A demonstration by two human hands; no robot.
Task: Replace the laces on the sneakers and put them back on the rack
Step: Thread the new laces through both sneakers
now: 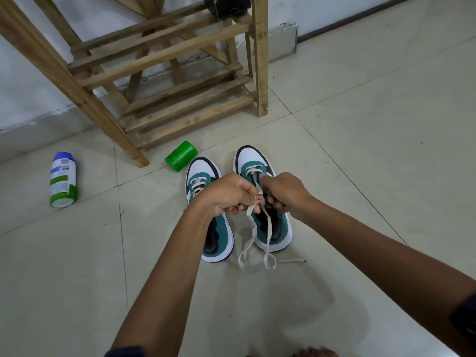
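Note:
Two white, teal and black sneakers stand side by side on the tiled floor, toes toward the rack: the left sneaker and the right sneaker. A cream lace runs from the right sneaker's front eyelets up between my hands, and its loose ends trail onto the floor. My left hand grips the lace above the gap between the shoes. My right hand is curled over the right sneaker's eyelets and pinches the lace there. The left sneaker shows lacing near its toe.
A wooden slatted shoe rack stands just beyond the shoes. A green cap lies by its front leg. A white and green spray can lies on the floor at the left. A dark object sits on the rack's top right.

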